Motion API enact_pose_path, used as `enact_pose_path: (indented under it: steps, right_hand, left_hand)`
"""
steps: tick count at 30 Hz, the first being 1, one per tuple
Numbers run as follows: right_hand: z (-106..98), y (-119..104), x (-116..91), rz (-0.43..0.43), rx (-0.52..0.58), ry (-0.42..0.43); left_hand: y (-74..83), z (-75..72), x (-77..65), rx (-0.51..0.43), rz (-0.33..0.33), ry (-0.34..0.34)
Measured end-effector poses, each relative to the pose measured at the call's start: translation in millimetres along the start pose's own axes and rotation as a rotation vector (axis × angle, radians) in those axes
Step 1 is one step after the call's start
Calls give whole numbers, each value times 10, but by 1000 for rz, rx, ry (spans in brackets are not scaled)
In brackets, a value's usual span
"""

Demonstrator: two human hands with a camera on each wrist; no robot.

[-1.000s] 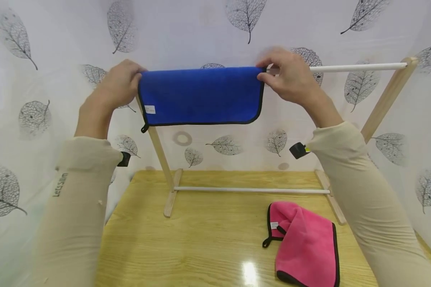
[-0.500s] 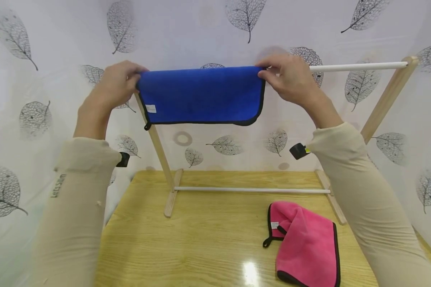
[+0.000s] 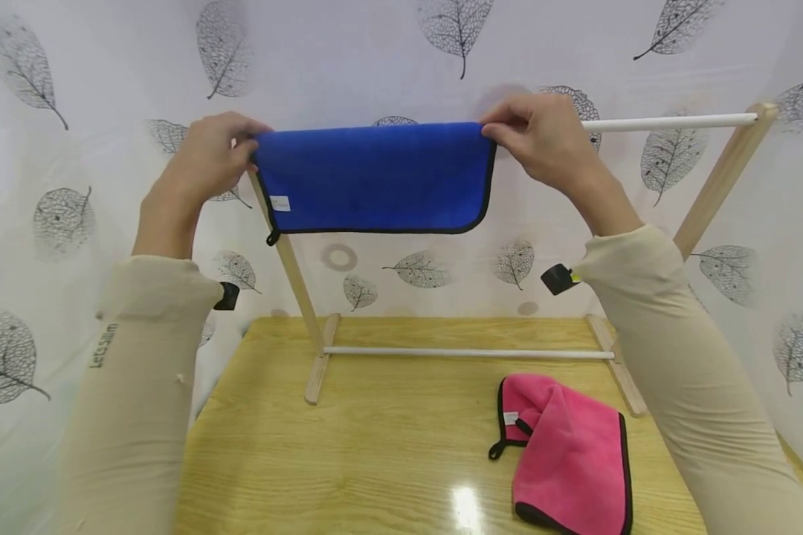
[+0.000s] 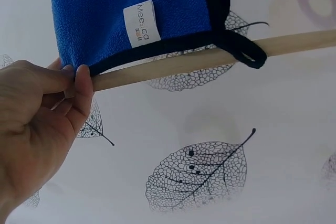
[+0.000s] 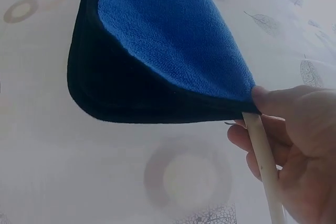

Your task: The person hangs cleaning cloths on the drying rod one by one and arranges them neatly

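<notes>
A blue towel with black edging hangs draped over the rack's white top rod. My left hand pinches the towel's upper left end, close to the rack's left post. At the opposite upper end, my right hand pinches the fold between thumb and fingers. In the left wrist view, a white label and a black loop show at the towel's lower corner. The right wrist view shows the rod coming out from under the fold, with my fingers around it.
A crumpled pink towel with black edging lies on the wooden table at the right. The rack's right post, lower rod and left foot stand behind it. A leaf-patterned curtain hangs at the back.
Both hands stay at the towel's ends. The right hand has shifted slightly to the right and the left hand slightly left, with the towel's top edge stretched a little wider.
</notes>
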State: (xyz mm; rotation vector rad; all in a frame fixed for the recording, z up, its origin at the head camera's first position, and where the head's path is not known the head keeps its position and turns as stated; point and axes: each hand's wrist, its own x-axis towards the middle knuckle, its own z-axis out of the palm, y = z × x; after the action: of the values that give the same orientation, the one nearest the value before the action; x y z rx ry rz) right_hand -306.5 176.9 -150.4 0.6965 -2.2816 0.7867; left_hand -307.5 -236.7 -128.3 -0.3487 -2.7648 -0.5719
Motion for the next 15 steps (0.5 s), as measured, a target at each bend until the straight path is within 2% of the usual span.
enact_pose_path:
  steps: [6, 15]
  right_hand:
    - [-2, -14, 1, 29, 19, -6]
    - [34, 8, -16, 9, 11, 46]
  left_hand:
    - [-5, 7, -9, 4, 5, 26]
    - [-5, 21, -15, -14, -21, 13]
